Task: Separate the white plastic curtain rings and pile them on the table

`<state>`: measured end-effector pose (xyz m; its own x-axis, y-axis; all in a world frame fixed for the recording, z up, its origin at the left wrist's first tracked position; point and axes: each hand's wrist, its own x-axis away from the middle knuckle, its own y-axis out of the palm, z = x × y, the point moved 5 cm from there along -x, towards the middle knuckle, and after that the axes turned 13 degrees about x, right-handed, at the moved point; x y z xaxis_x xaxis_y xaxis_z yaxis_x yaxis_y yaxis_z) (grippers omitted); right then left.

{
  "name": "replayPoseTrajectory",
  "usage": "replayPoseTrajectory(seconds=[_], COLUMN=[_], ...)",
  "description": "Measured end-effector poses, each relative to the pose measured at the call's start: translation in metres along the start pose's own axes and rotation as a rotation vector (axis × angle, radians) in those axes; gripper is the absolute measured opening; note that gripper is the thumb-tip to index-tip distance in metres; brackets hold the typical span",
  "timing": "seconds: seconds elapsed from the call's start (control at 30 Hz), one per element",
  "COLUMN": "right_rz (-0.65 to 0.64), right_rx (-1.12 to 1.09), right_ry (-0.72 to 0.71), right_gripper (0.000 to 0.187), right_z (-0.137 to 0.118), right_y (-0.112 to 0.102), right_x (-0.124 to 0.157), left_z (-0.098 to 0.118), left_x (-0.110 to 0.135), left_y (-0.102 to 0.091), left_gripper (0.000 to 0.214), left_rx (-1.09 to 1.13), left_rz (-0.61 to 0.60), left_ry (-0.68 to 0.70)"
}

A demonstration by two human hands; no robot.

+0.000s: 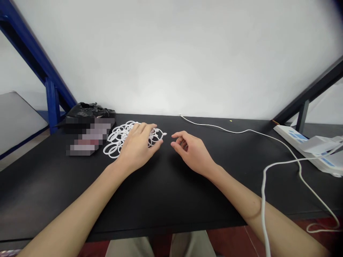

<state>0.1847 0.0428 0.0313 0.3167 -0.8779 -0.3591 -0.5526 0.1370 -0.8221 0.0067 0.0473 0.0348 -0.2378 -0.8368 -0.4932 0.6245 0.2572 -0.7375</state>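
A white openwork piece made of several linked loops [114, 144] lies on the black tabletop [160, 200], left of the middle. My left hand [138, 144] rests over it with the fingers spread, hiding its centre and part of its right side. A small white tip of the piece sticks out to the right, past my left thumb. Just right of that tip is my right hand [194, 150], its fingers curled and thumb apart from the index finger. Nothing shows between them, and the hand is apart from the white piece.
At the left back lies a crumpled black plastic bag [89, 110] beside a pixelated object [89, 139]. A white cable [249, 130] winds across the right side and hangs over the front, near my right forearm. White-and-blue packaging [297, 137] sits far right. Blue metal bars [52, 96] stand left.
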Motion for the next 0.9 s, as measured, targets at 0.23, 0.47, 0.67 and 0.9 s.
replayPoseTrajectory(seconds=[0.23, 0.47, 0.67, 0.9], right_rz=[-0.013, -0.046, -0.049, -0.137], right_rx=[0.004, 0.074, 0.395, 0.49], right_ry=[0.007, 0.022, 0.022, 0.054], right_gripper=[0.017, 0.016, 0.023, 0.027], right_z=[0.0, 0.002, 0.011, 0.018], right_y=[-0.001, 0.002, 0.005, 0.008], right_x=[0.0, -0.002, -0.001, -0.001], left_z=[-0.034, -0.026, 0.023, 0.042], left_x=[-0.002, -0.001, 0.008, 0.023], left_y=[-0.003, -0.005, 0.009, 0.037], left_gripper=[0.049, 0.036, 0.018, 0.023], left_rx=[-0.219, -0.133, 0.159, 0.239], left_rz=[0.022, 0.043, -0.066, -0.451], left_ry=[-0.182, -0.083, 0.206, 0.203])
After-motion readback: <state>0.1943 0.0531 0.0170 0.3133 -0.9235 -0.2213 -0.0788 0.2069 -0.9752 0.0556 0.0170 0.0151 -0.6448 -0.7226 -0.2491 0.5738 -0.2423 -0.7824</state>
